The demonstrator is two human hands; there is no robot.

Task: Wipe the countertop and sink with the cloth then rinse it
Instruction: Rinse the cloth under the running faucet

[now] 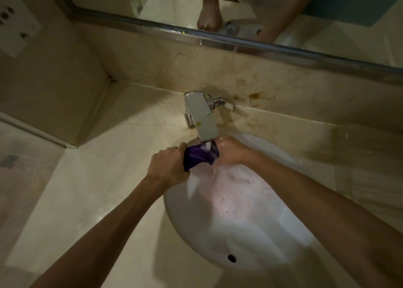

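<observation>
Mostly hidden purple cloth (pixel 199 156) clamped betw. both hands, left hand (pixel 169 167), right hand (pixel 231 151), under faucet (pixel 201 117), over sink (pixel 272 244).

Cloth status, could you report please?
Left hand and right hand both shut on cloth. Cloth under running faucet, over sink. Nothing obstructing.

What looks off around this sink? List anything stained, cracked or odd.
Brown-orange stains mark the marble backsplash right of the faucet. Hairline cracks run across the countertop left of it. Water in the sink looks pinkish below the purple cloth.
</observation>
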